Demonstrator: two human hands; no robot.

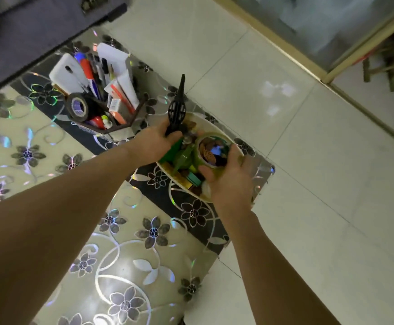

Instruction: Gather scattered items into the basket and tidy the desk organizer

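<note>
A cream oval basket (205,124) sits at the table's far right corner, filled with several small items, some green and brown. My left hand (155,143) grips a black pointed tool with a lattice body (176,109) above the basket's left side. My right hand (229,181) holds a roll of clear tape (213,150) over the basket's middle. The brown desk organizer (121,126) stands to the left, crammed with pens, markers, boxes and white cards. A roll of black tape (78,106) leans at its front left.
The table wears a shiny floral cover (121,266) with a black runner. Its right edge drops to a white tiled floor (308,160). A dark sofa (27,31) lies beyond the organizer, and a glass door with a wooden frame (332,43) stands at upper right.
</note>
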